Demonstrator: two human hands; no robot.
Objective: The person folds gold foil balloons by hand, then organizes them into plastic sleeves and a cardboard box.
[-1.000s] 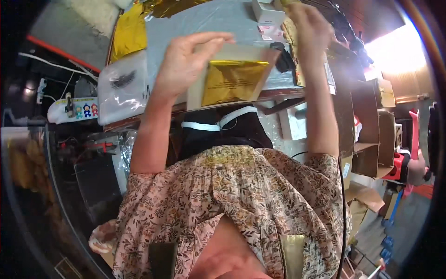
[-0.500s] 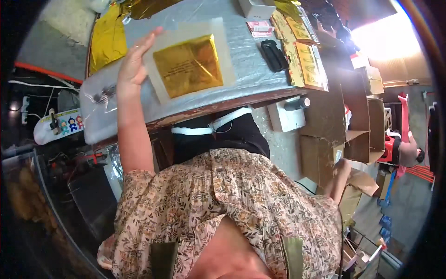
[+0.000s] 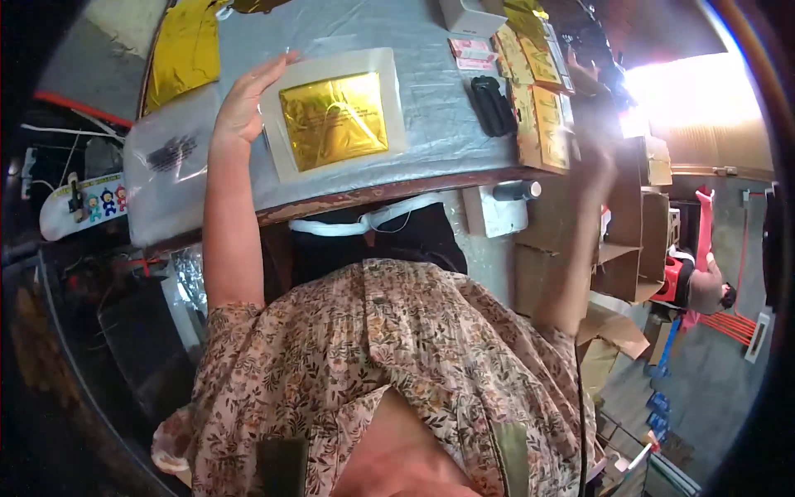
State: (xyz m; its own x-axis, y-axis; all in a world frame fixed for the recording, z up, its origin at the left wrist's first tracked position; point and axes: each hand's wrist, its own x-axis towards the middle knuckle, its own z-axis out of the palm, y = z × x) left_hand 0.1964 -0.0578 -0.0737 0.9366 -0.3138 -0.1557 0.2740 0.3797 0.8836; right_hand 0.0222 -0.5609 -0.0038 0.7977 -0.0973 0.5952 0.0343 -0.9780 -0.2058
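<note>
Since half a second ago, the square gold foil sheet in its cream paper frame [image 3: 335, 120] lies flat on the grey covered bench [image 3: 431, 99], slightly nearer than before. The left hand [image 3: 244, 103] rests spread on its left edge, fingers straight, pinching nothing. The right hand [image 3: 592, 157] is raised at the right edge near the row of gold foil packets [image 3: 538, 99]; blur hides its fingers. Laying down looks done; I judge smoothing remains.
</note>
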